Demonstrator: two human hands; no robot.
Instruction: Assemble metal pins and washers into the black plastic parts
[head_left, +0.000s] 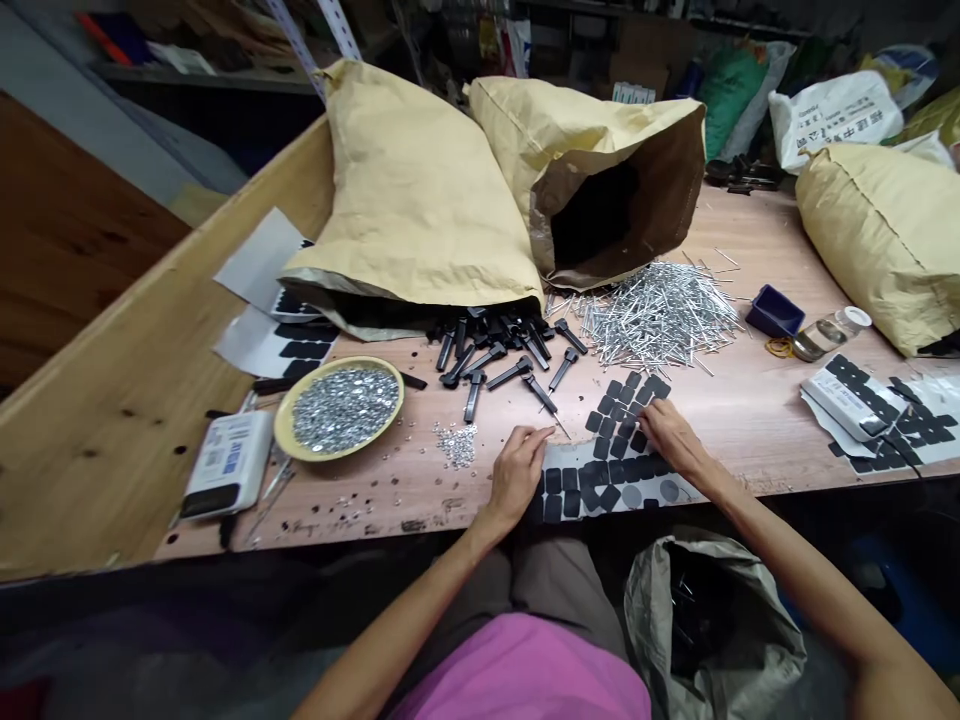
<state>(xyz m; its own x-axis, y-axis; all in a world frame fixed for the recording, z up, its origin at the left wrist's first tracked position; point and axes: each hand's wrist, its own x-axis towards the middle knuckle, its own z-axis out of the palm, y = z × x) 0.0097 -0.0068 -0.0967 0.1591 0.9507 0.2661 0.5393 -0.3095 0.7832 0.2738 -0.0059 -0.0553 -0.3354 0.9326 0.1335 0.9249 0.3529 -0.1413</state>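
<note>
My left hand (517, 470) is at the front of the bench, its thumb and fingers pressed together. Close to its fingertips lies a black plastic part (540, 394) with a thin metal pin sticking out; whether the fingers grip the pin I cannot tell. My right hand (671, 437) pinches the right edge of a sheet of black rounded pads (616, 408). Beneath it, along the bench edge, lies another strip of black pads (571, 490) with some bare spots. More black plastic parts (510, 372) are heaped beyond my left hand.
A yellow bowl (283, 425) of small metal pieces and a white box (229, 465) stand left. Long metal pins (660, 315) are piled behind the pads. Large paper sacks (420, 190) line the back. At right are a blue tray (775, 312) and a jar (829, 335).
</note>
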